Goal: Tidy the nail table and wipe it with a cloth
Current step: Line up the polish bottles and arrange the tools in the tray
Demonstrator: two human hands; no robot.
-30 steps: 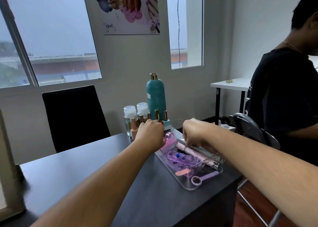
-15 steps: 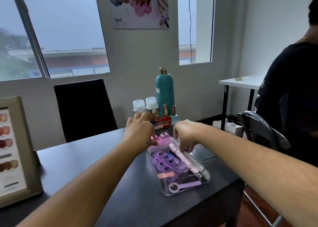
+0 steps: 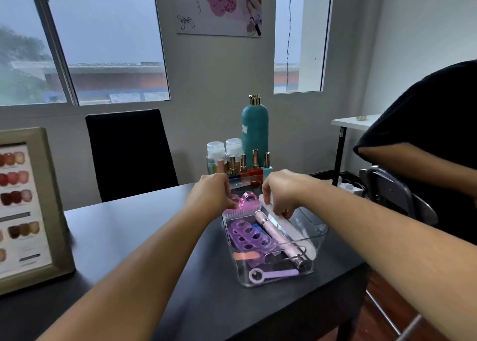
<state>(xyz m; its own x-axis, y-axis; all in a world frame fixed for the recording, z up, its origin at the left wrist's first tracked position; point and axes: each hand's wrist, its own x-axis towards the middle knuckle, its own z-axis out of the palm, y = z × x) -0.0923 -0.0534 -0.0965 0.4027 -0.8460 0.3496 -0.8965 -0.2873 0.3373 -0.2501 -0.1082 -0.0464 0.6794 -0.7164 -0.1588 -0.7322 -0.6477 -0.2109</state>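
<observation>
A clear plastic tray sits on the dark table near its right edge. In it lie purple toe separators, a pink nail drill pen, a white nail buffer, an orange file and a lilac tool. My left hand pinches a pink nail brush at the tray's far left corner. My right hand reaches into the tray's far end with its fingers closed on the top of the white buffer.
Behind the tray stand nail polish bottles, two clear bottles with white caps and a tall teal bottle. A framed nail colour chart stands at the left. A black chair is beyond the table. A person in black sits at right.
The view has shifted so the tray and framed chart show more. The tray sits closer to me on the table, both hands still at its far end.
</observation>
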